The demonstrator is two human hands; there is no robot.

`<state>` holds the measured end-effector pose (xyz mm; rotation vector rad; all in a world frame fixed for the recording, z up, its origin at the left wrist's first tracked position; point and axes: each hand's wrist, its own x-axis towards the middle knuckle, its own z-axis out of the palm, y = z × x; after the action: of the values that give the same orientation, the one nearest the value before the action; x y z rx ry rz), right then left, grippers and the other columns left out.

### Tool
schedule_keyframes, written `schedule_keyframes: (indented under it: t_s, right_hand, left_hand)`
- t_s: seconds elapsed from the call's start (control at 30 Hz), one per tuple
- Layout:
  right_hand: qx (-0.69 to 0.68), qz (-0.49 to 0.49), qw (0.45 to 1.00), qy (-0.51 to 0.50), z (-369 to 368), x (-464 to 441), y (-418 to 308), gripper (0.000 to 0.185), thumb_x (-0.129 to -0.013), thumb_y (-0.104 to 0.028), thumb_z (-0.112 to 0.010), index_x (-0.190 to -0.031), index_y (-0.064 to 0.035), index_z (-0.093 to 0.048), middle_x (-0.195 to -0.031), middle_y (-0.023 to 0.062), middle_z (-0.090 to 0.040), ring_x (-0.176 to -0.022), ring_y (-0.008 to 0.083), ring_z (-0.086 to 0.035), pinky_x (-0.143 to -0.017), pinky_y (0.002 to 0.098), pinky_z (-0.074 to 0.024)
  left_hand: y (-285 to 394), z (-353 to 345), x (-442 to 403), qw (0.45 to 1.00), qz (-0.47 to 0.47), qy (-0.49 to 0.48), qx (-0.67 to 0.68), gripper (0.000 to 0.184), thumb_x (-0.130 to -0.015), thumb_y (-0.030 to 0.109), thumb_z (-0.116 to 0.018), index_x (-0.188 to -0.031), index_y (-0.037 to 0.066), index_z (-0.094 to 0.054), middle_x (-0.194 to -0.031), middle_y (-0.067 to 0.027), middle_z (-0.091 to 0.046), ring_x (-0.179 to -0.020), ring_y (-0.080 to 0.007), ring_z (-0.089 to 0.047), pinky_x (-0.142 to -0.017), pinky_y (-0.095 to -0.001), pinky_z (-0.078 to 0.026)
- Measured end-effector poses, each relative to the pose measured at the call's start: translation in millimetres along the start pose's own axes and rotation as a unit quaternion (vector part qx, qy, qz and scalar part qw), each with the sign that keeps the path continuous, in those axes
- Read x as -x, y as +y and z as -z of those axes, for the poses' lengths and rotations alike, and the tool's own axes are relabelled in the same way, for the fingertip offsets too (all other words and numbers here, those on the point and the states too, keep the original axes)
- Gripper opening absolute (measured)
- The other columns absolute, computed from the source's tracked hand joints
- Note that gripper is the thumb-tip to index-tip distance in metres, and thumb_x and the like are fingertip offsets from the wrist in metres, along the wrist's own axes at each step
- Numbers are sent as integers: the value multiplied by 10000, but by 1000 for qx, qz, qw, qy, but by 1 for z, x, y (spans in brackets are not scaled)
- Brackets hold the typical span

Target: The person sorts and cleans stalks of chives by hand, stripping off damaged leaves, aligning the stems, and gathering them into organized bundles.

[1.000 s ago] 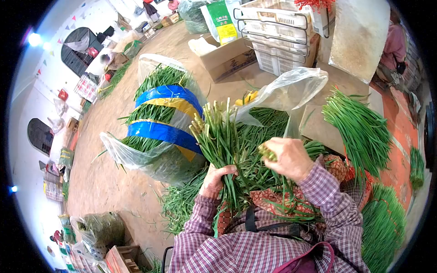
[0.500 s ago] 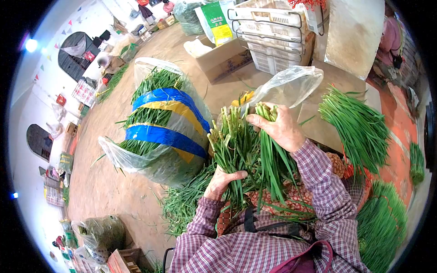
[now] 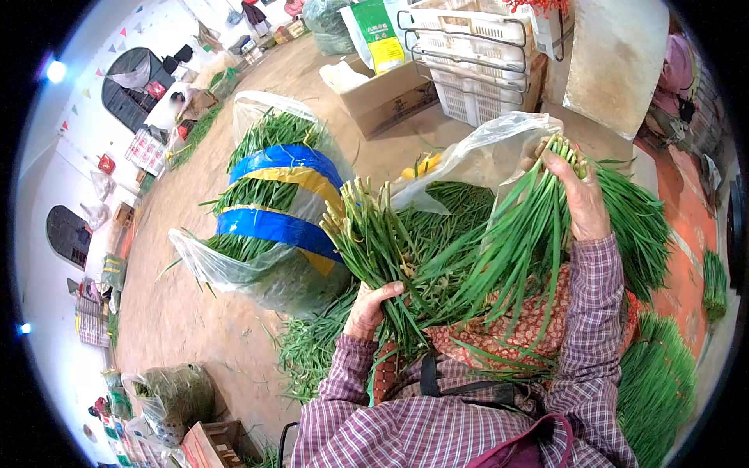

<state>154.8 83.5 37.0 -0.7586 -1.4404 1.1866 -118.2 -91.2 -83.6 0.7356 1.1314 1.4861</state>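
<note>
My left hand (image 3: 367, 312) is closed around a thick bunch of garlic chives (image 3: 363, 242), pale cut ends pointing up. To the right, my right hand (image 3: 579, 195) grips a smaller bunch of garlic chives (image 3: 519, 234) near its cut ends; its long leaves droop left over a red patterned cloth (image 3: 538, 308) on my lap. Right behind that hand lies a stack of chives (image 3: 644, 226), partly covered by it. Between my hands, loose chives (image 3: 460, 203) fill an opened clear plastic bag (image 3: 499, 136). More loose leaves (image 3: 312, 351) lie beside my left forearm.
A clear bag packed with greens (image 3: 273, 269), wrapped in blue and yellow tape, stands at left. Ahead are a cardboard box (image 3: 398, 108) and stacked white crates (image 3: 476, 105). A pale board (image 3: 612, 70) leans at right. Tied chives (image 3: 659, 382) lie at lower right.
My right hand has moved right and up with its bunch, away from the left hand and toward the stack. The left hand with its bunch has shifted slightly left.
</note>
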Motion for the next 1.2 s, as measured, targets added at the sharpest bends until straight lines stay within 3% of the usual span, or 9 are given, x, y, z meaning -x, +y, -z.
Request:
schedule_keyframes:
  t_s: [0.17,0.23,0.37,0.57,0.63,0.7,0.97,1.03,1.2]
  right_hand:
    - [118,-17,982,-149,-32,10,11,223,-844,-272,-652,-948,-78,-616,-812,33,-671,-737,136,-647,-653,298,-538]
    - [95,-58,977,-181,-58,15,19,301,-805,-316,-698,-948,-60,-631,-773,52,-670,-701,149,-648,-630,312,-524]
    - [245,46,952,-178,-92,23,30,456,-748,-431,-721,-963,-34,-657,-803,177,-661,-732,333,-651,-650,393,-506]
    - [296,42,941,-161,-93,26,24,335,-745,-367,-710,-895,-69,-677,-739,165,-642,-707,349,-634,-640,408,-499]
    - [301,47,939,-161,-89,26,21,311,-748,-346,-703,-857,-56,-677,-719,164,-635,-679,351,-626,-620,408,-489]
    - [294,56,940,-163,-85,24,25,292,-751,-325,-698,-827,-45,-670,-707,167,-629,-648,341,-622,-599,396,-481]
    - [210,12,946,-248,-70,17,33,260,-789,-268,-684,-750,-12,-659,-597,53,-628,-535,122,-589,-543,298,-462]
    - [92,-75,948,-296,-61,11,34,224,-809,-245,-678,-743,-32,-659,-612,12,-624,-538,87,-579,-534,267,-461]
    - [-25,-117,961,-248,-33,7,1,200,-831,-185,-669,-935,-15,-679,-737,16,-649,-564,68,-565,-545,221,-479]
  left_hand:
    - [-4,-8,-1,999,27,-45,-7,575,-673,190,-710,-1190,18,-527,-975,-87,-645,-739,-166,-596,-582,-288,-495]
    - [-8,-11,-5,998,-16,-63,-22,569,-667,189,-719,-1176,11,-540,-962,-99,-651,-728,-171,-601,-625,-293,-500]
    - [-17,-12,-3,998,1,-44,-33,540,-663,189,-724,-1142,-2,-564,-939,-111,-659,-750,-177,-616,-679,-304,-504]
    - [-1,-20,0,998,-2,-27,-56,508,-666,186,-723,-1116,6,-570,-913,-98,-661,-728,-168,-619,-596,-286,-509]
    - [1,-14,-3,999,17,-26,-10,477,-697,75,-727,-1141,44,-557,-953,-35,-638,-823,-147,-609,-697,-288,-512]
    - [1,-9,-5,1000,20,-10,7,399,-730,76,-694,-1105,35,-563,-895,-61,-645,-694,-148,-617,-550,-266,-510]
    - [2,5,-7,997,-22,71,32,336,-747,7,-677,-1066,46,-581,-889,-34,-637,-703,-135,-616,-591,-260,-518]
    - [2,7,-7,995,-31,92,28,338,-745,4,-679,-1066,46,-583,-888,-30,-636,-701,-131,-614,-598,-256,-516]
    - [3,21,-6,994,-38,98,33,342,-738,5,-685,-1063,38,-584,-892,-25,-632,-699,-118,-608,-579,-242,-508]
